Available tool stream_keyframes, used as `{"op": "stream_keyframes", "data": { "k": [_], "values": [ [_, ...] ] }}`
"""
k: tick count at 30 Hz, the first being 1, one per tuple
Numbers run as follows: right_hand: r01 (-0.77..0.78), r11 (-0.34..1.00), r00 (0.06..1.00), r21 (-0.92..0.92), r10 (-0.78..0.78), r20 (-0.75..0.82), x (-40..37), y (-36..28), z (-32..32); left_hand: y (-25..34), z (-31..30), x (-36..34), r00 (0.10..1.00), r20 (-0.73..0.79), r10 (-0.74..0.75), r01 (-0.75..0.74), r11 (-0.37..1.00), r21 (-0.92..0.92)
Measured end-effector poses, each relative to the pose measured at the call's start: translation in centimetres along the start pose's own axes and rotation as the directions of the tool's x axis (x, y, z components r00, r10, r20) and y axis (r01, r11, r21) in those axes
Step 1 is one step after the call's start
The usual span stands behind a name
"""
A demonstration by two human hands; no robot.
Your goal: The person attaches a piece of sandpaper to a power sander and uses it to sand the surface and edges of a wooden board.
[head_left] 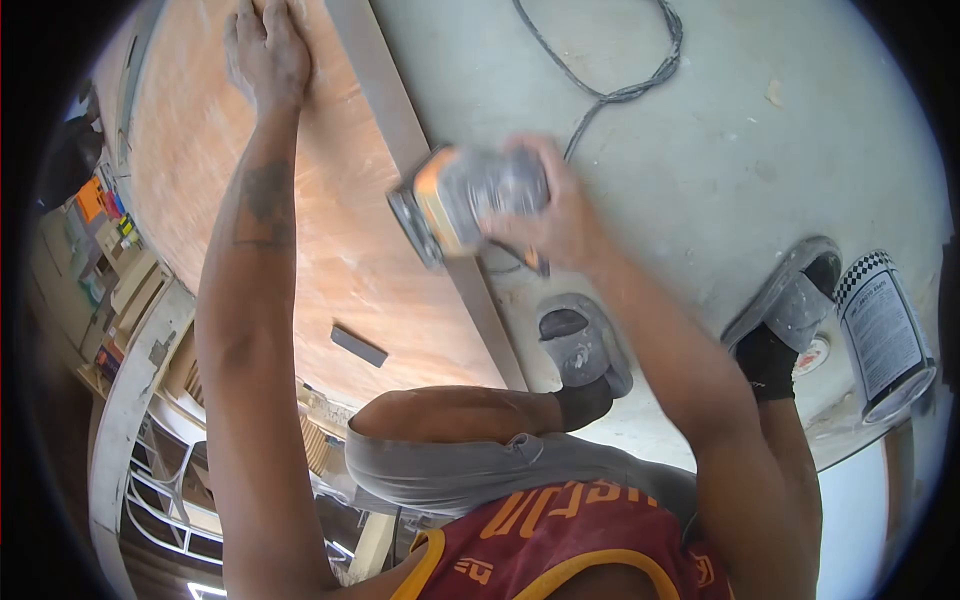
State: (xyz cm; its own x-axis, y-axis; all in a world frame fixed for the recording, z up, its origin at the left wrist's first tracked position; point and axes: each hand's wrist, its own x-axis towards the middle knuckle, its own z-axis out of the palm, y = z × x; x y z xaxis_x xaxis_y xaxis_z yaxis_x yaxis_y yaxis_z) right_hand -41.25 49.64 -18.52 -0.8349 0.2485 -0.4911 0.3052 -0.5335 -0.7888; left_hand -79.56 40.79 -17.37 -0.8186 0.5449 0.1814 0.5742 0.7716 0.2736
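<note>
Plywood sheet [300, 250] lies mostly bare between the left hand [268, 50], flat at its far end, and the right hand [560, 215] gripping a sander [465, 200] on the grey edge strip [385, 90]. One small dark block [358, 345] interrupts it. On the concrete floor [800, 120], a cable [610, 92] loops beyond the sander, and a tin [885, 335] stands just beside the right foot [790, 300].

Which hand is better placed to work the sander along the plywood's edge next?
Right. The right hand grips the grey and orange power sander, which sits at the edge of the reddish plywood board. The left hand lies flat on that board, farther away, empty.
</note>
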Motion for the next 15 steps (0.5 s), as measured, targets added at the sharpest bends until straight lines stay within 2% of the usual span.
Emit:
{"op": "stream_keyframes", "data": {
  "k": [3, 5, 6, 7, 8, 9, 10, 11, 12, 14, 15],
  "values": [
    [-0.022, 0.999, 1.000, -0.024, 0.022, 0.003, -6.3, 3.6, 0.7, -0.3, 0.0, 0.1, 1.000, 0.005, 0.016, -0.016, 1.000, 0.021],
    [-0.195, 0.981, 0.975, 0.012, 0.192, 0.110, -8.1, 3.6, 0.7, -0.4, 0.3, 0.6, 1.000, 0.000, 0.020, -0.020, 1.000, -0.002],
    [-0.197, 0.980, 0.974, 0.009, 0.195, 0.112, -8.9, 3.6, 0.7, -0.5, 0.2, 0.2, 1.000, 0.017, 0.019, -0.018, 1.000, -0.022],
    [-0.300, 0.944, 0.950, 0.137, 0.282, 0.132, -9.3, 2.0, 1.1, -1.2, -0.4, -0.3, 1.000, 0.021, 0.017, -0.016, 1.000, -0.026],
    [-0.382, 0.890, 0.923, 0.248, 0.352, 0.158, -9.3, 0.5, 1.2, -2.1, -1.0, -0.4, 0.975, 0.125, 0.182, -0.204, 0.960, 0.192],
    [-0.351, 0.912, 0.934, 0.211, 0.324, 0.153, -8.8, 0.3, 1.2, -2.6, -1.1, -0.2, 0.925, 0.223, 0.308, -0.374, 0.843, 0.387],
    [-0.242, 0.968, 0.965, 0.065, 0.233, 0.121, -8.0, 1.0, 1.3, -2.8, -1.6, -2.3, 0.893, 0.136, 0.428, -0.445, 0.805, 0.391],
    [-0.141, 0.987, 0.983, -0.074, 0.148, 0.106, -7.4, 1.2, 1.2, -1.9, -2.1, -5.4, 0.974, 0.065, 0.217, -0.226, 0.937, 0.268],
    [-0.082, 0.993, 0.989, -0.091, 0.092, 0.112, -6.5, 0.7, 0.9, 0.4, -3.7, -8.9, 0.997, 0.054, 0.057, -0.065, 0.982, 0.175],
    [-0.020, 0.997, 0.990, -0.072, 0.030, 0.137, -3.6, -1.4, 0.5, 1.1, -5.4, -15.6, 0.997, 0.083, -0.006, -0.010, 0.983, 0.184],
    [0.029, 0.999, 0.991, -0.030, -0.025, 0.135, -1.8, -2.6, 0.3, 1.7, -5.9, -19.1, 0.989, 0.097, -0.112, 0.092, 0.978, 0.187]
  ]
}}
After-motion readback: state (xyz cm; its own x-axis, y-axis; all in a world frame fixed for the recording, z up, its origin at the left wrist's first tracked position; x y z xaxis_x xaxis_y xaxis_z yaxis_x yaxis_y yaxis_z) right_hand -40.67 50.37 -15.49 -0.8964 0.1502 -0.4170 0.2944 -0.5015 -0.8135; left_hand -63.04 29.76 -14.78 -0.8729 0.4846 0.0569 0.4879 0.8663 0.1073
